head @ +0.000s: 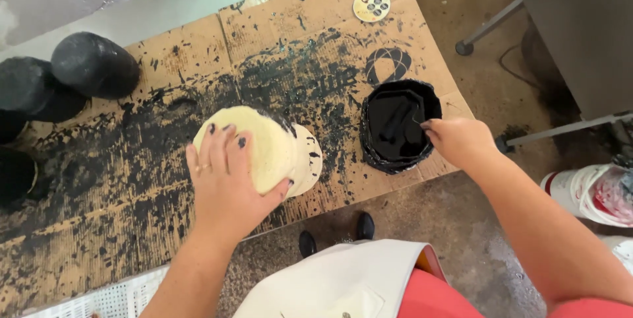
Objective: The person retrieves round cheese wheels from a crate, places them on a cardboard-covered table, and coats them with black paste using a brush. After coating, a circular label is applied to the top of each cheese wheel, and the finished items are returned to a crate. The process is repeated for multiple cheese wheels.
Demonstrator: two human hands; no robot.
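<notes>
My left hand (224, 183) lies spread over a pale cream, rounded pot-shaped piece (270, 143) lying on its side on paint-stained cardboard (165, 159); its rim end to the right carries black smears. My right hand (458, 138) is at the edge of a black pot of black paint (395, 123), fingers pinched on a thin handle that dips into the paint; the tool's tip is hidden.
Several black-painted rounded pieces (92, 64) stand at the left edge. A small round lid (371, 5) lies at the cardboard's far end. A white bucket (590, 192) sits on the floor at right, beside a metal table leg (567, 127). A white crate (105, 301) is at the bottom left.
</notes>
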